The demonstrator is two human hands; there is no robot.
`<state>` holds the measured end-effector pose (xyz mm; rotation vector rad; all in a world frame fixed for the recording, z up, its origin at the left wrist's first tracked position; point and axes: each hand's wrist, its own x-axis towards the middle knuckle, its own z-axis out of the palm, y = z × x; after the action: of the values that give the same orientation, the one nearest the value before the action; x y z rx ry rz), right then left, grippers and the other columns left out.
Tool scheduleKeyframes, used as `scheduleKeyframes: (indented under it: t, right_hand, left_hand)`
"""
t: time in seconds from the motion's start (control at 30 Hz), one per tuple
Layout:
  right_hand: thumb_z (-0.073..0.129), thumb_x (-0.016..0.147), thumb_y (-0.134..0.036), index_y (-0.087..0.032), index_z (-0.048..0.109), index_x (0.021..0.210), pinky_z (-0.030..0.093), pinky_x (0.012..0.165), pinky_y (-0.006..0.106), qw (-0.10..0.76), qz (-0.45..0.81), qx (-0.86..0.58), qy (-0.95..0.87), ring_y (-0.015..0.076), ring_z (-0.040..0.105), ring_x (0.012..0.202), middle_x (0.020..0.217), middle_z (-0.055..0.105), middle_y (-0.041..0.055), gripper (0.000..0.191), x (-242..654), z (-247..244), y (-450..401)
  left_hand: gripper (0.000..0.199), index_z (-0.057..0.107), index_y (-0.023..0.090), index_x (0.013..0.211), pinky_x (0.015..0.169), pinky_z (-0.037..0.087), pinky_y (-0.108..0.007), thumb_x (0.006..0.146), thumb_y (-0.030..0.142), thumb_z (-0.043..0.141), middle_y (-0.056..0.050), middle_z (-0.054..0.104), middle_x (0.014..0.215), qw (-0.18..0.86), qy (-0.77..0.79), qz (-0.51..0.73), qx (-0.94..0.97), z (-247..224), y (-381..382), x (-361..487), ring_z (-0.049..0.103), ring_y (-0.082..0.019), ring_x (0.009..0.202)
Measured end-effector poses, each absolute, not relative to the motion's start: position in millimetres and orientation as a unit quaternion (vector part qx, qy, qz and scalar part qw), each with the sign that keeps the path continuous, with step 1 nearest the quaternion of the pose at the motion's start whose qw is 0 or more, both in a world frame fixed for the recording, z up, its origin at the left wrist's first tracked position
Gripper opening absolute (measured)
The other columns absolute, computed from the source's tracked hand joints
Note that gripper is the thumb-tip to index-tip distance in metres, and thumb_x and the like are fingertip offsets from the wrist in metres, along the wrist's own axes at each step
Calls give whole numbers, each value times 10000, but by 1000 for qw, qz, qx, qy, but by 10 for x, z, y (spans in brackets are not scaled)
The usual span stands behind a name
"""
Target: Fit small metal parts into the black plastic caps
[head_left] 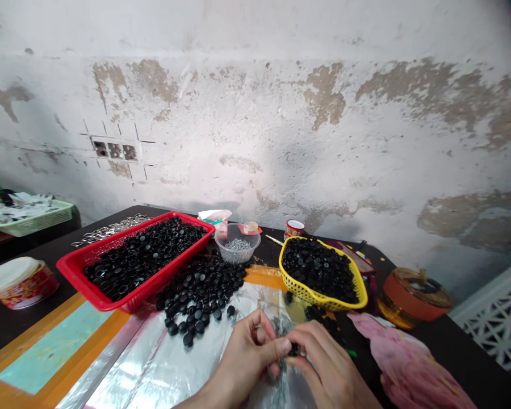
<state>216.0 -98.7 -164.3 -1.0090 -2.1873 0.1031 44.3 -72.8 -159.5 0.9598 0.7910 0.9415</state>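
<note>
My left hand (pixel 249 355) is low in the middle of the view, its thumb and fingers pinched close to a small black piece (pixel 294 349). Fingers of my right hand (pixel 323 360) close round that same piece from the right. Left of my hands, a heap of round black caps (pixel 200 292) spreads over a silver plastic sheet (pixel 145 358). A red basket (pixel 70 272) holds many black parts. Black discs fill a yellow basket (pixel 361 284) beyond my right hand. A clear bowl (pixel 221 241) with small metal pieces stands between the baskets.
Metal hooks (pixel 111 229) lie behind the red basket. A paper tub (pixel 23 284) sits at the left, an amber container (pixel 413 298) at the right, beside a pink cloth (pixel 413 363). A small red-and-white cup (pixel 294 228) stands near the wall (pixel 247 113).
</note>
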Motion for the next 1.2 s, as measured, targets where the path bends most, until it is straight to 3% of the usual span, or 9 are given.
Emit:
scheduleKeyframes:
  t: [0.2, 0.43, 0.63, 0.8, 1.2]
  right_hand:
    - [400, 905, -39, -195, 501, 1000, 525, 687, 348, 338, 33, -416, -843, 224, 588, 825, 905, 559, 71, 209, 2123, -1718, -987]
    - [426, 883, -28, -188, 510, 1004, 541, 675, 328, 343, 30, -413, -843, 215, 594, 812, 906, 562, 70, 217, 2110, -1722, -962]
    - [422, 908, -53, -185, 516, 1045, 546, 710, 335, 363, 41, -401, -840, 218, 594, 846, 936, 566, 79, 212, 2137, -1724, -958]
    - [426, 915, -41, -183, 505, 1016, 543, 708, 321, 373, 53, -386, -842, 205, 592, 833, 908, 568, 67, 192, 2134, -1724, -963]
    - [472, 912, -112, -187, 585, 991, 538, 713, 335, 403, 81, -401, -818, 211, 618, 824, 897, 606, 68, 157, 2127, -1639, -946]
  left_hand:
    - [447, 471, 191, 713, 347, 210, -151, 628, 465, 814, 85, 510, 416, 693, 373, 413, 458, -1649, -722, 449, 405, -44, 333]
    - [326, 531, 173, 802, 351, 320, -149, 743, 429, 726, 27, 610, 533, 681, 372, 376, 507, -1593, -682, 395, 551, -90, 407]
    - [410, 514, 176, 775, 362, 350, -163, 679, 500, 745, -45, 707, 705, 680, 389, 414, 463, -1548, -567, 342, 591, -103, 451]
    - [453, 511, 173, 775, 354, 338, -159, 630, 517, 768, -42, 707, 682, 699, 384, 405, 446, -1581, -565, 369, 578, -97, 435]
    - [409, 538, 166, 783, 377, 349, -154, 666, 490, 759, -21, 676, 685, 705, 369, 402, 452, -1632, -580, 372, 563, -81, 460]
